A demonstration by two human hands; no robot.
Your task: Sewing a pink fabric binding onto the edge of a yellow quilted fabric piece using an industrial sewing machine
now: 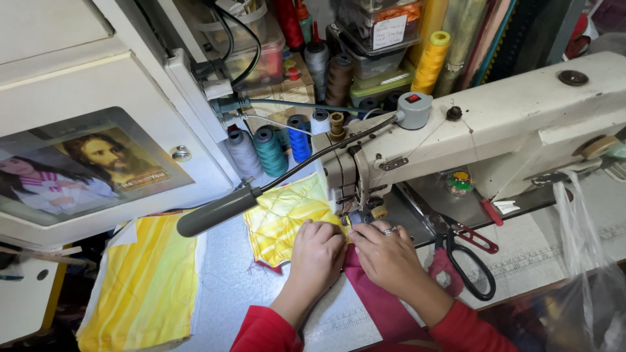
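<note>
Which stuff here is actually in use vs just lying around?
In use: left hand, right hand, yellow cloth, red cloth, sewing machine.
Lying about: scissors, thread spools, plastic bag, striped cloth.

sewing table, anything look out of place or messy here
Nothing is spilled or damaged. The scissors lie open beside the right hand, close to the dark red fabric. Both hands press fabric at the needle; the left hand rests on the yellow fabric.
</note>
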